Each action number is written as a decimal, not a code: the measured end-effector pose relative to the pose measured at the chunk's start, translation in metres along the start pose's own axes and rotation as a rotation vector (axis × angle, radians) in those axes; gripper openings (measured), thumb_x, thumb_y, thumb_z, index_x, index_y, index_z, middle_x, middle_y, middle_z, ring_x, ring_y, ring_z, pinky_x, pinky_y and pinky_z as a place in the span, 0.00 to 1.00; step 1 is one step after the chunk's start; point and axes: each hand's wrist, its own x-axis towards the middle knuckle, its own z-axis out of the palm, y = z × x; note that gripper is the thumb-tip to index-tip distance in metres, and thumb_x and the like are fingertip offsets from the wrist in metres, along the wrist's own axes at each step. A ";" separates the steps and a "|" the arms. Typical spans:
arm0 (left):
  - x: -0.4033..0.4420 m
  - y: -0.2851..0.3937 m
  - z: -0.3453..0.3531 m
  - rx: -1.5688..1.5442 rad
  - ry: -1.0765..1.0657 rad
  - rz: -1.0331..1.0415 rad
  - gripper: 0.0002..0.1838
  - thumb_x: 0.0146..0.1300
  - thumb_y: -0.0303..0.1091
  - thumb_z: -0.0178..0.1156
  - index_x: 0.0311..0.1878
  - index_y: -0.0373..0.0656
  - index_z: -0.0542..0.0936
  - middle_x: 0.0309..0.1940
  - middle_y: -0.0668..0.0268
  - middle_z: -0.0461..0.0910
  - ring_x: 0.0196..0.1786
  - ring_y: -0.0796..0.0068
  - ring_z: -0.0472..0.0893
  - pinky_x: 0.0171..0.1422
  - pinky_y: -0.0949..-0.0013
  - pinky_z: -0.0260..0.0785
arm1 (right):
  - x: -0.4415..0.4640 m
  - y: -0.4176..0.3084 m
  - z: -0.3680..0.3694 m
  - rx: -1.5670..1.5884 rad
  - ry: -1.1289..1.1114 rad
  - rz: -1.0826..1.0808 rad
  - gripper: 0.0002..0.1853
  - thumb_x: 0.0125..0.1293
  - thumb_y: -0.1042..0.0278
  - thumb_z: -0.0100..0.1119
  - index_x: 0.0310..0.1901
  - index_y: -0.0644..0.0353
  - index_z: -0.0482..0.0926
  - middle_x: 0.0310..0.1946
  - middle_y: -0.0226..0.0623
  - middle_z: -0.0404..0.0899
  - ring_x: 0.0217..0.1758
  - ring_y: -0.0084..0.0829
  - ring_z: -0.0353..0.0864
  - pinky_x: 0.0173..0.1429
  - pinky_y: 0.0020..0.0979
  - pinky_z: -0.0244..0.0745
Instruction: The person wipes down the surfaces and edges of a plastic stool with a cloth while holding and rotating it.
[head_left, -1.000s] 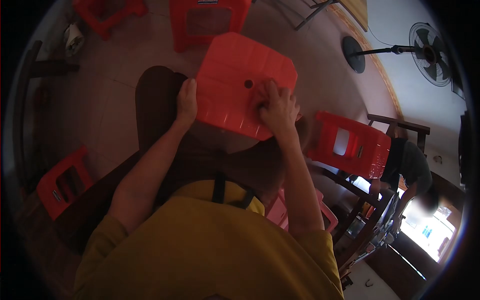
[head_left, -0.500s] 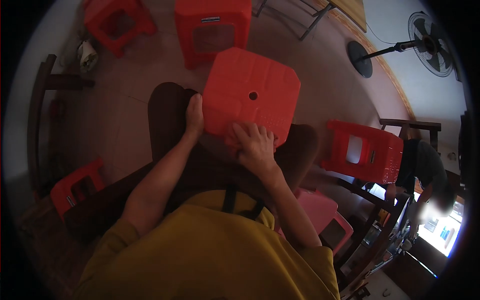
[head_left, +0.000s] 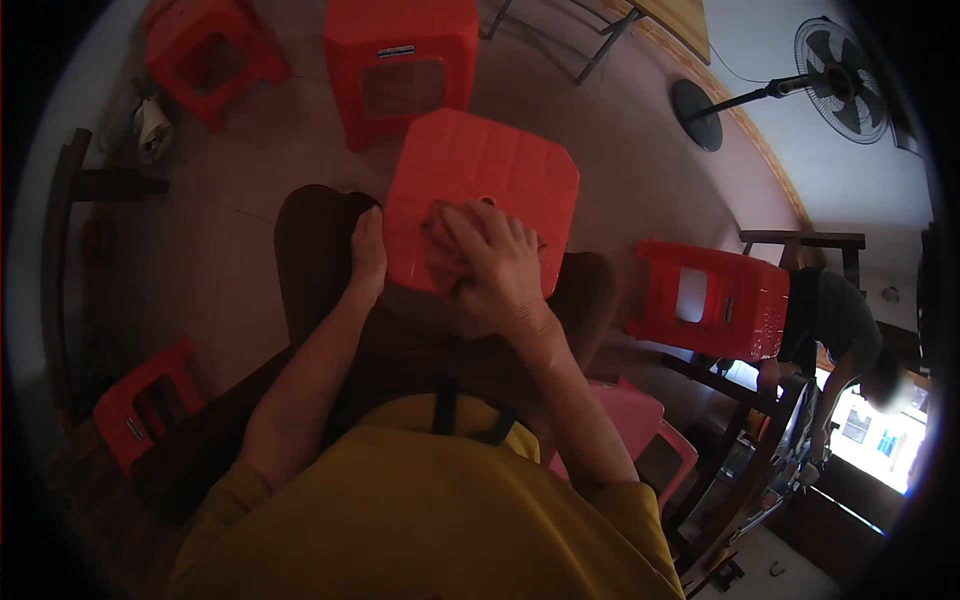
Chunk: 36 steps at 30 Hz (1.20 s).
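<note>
Between our knees [head_left: 322, 232] we have a red stool [head_left: 490, 155], its seat turned up toward us and one hole [head_left: 488, 201] showing near the middle. Our left hand [head_left: 368, 252] lies against the seat's left edge, toward the near left corner, fingers close together; part of them is hidden, so we cannot tell how far they curl round the rim. Our right hand [head_left: 502, 262] is half closed, fingers bent over a bunched reddish cloth [head_left: 443, 252] that it holds down on the seat. The cloth lies between the hole and the near edge, on the side of the near left corner, and part of it is covered by our fingers. Past the seat's far edge we see a second stool [head_left: 400, 42] upright on the floor [head_left: 250, 160], with another [head_left: 212, 55] toward the floor's far left corner. Off the seat's right side, well apart, is a stool [head_left: 720, 300] beside a bending person [head_left: 840, 315]. A fan [head_left: 845, 82] stands at the floor's right edge, and a pink stool [head_left: 620, 425] sits near our right forearm.
</note>
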 end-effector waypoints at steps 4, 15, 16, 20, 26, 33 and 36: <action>-0.009 0.016 0.007 -0.022 0.049 -0.096 0.25 0.79 0.53 0.42 0.57 0.40 0.75 0.51 0.65 0.78 0.54 0.73 0.77 0.61 0.66 0.69 | -0.001 0.033 -0.013 -0.065 0.114 0.024 0.37 0.42 0.73 0.70 0.61 0.51 0.77 0.56 0.38 0.75 0.56 0.46 0.76 0.57 0.45 0.69; -0.037 0.025 0.012 0.077 0.046 -0.141 0.39 0.76 0.59 0.41 0.76 0.35 0.55 0.72 0.53 0.62 0.72 0.62 0.64 0.76 0.61 0.55 | -0.043 0.039 0.046 -0.172 0.025 0.142 0.34 0.42 0.74 0.64 0.59 0.46 0.79 0.56 0.37 0.75 0.54 0.44 0.76 0.57 0.49 0.67; -0.037 0.028 0.012 0.113 0.033 -0.130 0.39 0.76 0.59 0.41 0.76 0.34 0.54 0.72 0.53 0.61 0.73 0.62 0.63 0.76 0.61 0.55 | -0.041 0.041 0.045 -0.156 0.026 0.148 0.34 0.42 0.74 0.64 0.59 0.46 0.79 0.56 0.37 0.75 0.54 0.44 0.76 0.57 0.49 0.67; -0.049 0.042 0.017 0.156 0.051 -0.143 0.40 0.76 0.59 0.42 0.75 0.32 0.54 0.71 0.51 0.62 0.72 0.61 0.64 0.76 0.61 0.55 | -0.040 0.051 0.045 -0.143 0.039 0.135 0.35 0.40 0.74 0.65 0.58 0.46 0.80 0.56 0.36 0.75 0.55 0.44 0.76 0.58 0.47 0.67; -0.078 0.041 0.010 0.246 -0.005 -0.100 0.41 0.75 0.56 0.46 0.76 0.31 0.52 0.73 0.48 0.57 0.74 0.58 0.61 0.77 0.60 0.54 | -0.037 0.052 0.040 -0.116 0.014 0.160 0.36 0.40 0.74 0.66 0.59 0.46 0.79 0.54 0.36 0.75 0.54 0.43 0.76 0.58 0.47 0.67; -0.095 0.073 0.019 0.423 -0.006 0.056 0.38 0.75 0.45 0.51 0.77 0.31 0.49 0.76 0.46 0.50 0.78 0.57 0.55 0.79 0.60 0.49 | -0.040 0.049 0.040 -0.107 0.044 0.156 0.36 0.40 0.74 0.66 0.59 0.47 0.78 0.56 0.37 0.74 0.56 0.44 0.75 0.60 0.47 0.67; -0.080 0.073 0.011 0.337 0.040 0.092 0.37 0.75 0.40 0.52 0.77 0.32 0.49 0.77 0.46 0.49 0.79 0.58 0.53 0.80 0.60 0.48 | -0.043 0.053 0.044 -0.113 0.043 0.144 0.37 0.40 0.73 0.67 0.59 0.47 0.78 0.56 0.37 0.74 0.56 0.44 0.75 0.60 0.47 0.66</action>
